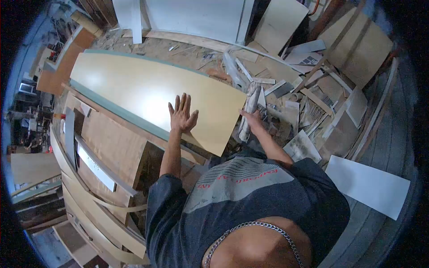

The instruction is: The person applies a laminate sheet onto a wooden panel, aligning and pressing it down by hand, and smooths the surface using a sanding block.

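Observation:
A long cream panel (210, 96) lies flat before me, glossy on top and reflecting light. My left hand (182, 117) rests on its surface, palm down with fingers spread. At the panel's right end is my right hand (254, 119), one finger reaching the edge and the others curled out of sight. An elongated, dusty whitish bundle (251, 100) runs along that end, right against this hand. Whether the hand grips the bundle or the panel's edge is hidden. Greenish boards (120, 110) show beneath the panel's long sides.
Offcuts and scraps (313, 105) litter the floor to the right, with boards (357, 44) leaning behind. A white sheet (368, 185) lies on the floor at right. Curved cream strips (85, 205) and a brown wooden board (114, 145) are at left.

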The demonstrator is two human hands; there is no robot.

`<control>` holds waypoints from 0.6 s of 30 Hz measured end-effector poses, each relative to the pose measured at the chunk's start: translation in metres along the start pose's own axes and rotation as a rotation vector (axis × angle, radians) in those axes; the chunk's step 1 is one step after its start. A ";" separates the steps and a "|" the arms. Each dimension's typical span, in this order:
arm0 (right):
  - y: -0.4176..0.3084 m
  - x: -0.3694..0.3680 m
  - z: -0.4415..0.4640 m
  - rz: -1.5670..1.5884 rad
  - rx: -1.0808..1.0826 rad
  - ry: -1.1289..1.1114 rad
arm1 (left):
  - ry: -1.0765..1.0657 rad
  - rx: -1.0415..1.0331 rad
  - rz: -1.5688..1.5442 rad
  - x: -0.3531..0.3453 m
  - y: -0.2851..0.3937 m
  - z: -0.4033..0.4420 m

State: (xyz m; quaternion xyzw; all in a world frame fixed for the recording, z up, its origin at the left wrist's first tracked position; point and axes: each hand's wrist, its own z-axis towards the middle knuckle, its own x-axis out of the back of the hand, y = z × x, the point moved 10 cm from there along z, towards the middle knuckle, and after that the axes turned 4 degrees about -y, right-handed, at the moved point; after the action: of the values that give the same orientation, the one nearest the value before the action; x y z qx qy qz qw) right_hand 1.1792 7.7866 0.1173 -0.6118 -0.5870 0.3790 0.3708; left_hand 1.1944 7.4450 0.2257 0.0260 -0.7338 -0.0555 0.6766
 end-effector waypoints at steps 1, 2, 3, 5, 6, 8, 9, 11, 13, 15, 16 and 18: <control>-0.013 -0.003 -0.010 0.060 0.026 0.002 | 0.012 -0.010 0.003 0.002 0.002 -0.001; -0.016 -0.008 -0.017 0.064 -0.055 -0.052 | 0.007 -0.004 -0.013 0.003 0.002 -0.001; -0.022 -0.008 -0.019 0.070 -0.041 -0.049 | 0.000 0.003 -0.029 0.004 0.002 -0.001; -0.008 0.000 -0.012 -0.139 -0.074 -0.016 | -0.012 0.008 -0.075 0.011 0.003 -0.002; 0.010 -0.003 -0.004 -0.136 -0.061 -0.013 | -0.005 0.005 -0.081 0.012 0.003 -0.002; 0.039 0.012 0.008 -0.017 0.061 0.213 | 0.017 -0.002 -0.102 0.011 0.001 -0.002; 0.030 0.016 0.007 -0.016 0.076 0.219 | 0.031 -0.011 -0.104 0.015 0.003 -0.001; 0.033 -0.004 0.001 -0.112 -0.157 -0.099 | 0.048 0.012 -0.113 0.018 0.004 -0.004; 0.020 -0.004 -0.012 -0.075 -0.133 0.052 | 0.100 -0.001 -0.129 0.022 0.000 -0.002; -0.006 -0.011 -0.031 -0.003 -0.166 -0.021 | 0.145 0.013 -0.161 0.009 -0.010 -0.002; -0.012 -0.013 -0.040 0.003 -0.203 -0.027 | 0.162 0.052 -0.172 0.004 -0.014 -0.002; -0.012 -0.017 -0.044 -0.002 -0.220 -0.050 | 0.196 0.084 -0.212 0.004 -0.021 -0.003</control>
State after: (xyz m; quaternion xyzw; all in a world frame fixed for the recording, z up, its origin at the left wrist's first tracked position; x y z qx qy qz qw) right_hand 1.2126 7.7699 0.1481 -0.6388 -0.6347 0.3269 0.2869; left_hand 1.1960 7.4240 0.2273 0.1372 -0.6588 -0.0931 0.7338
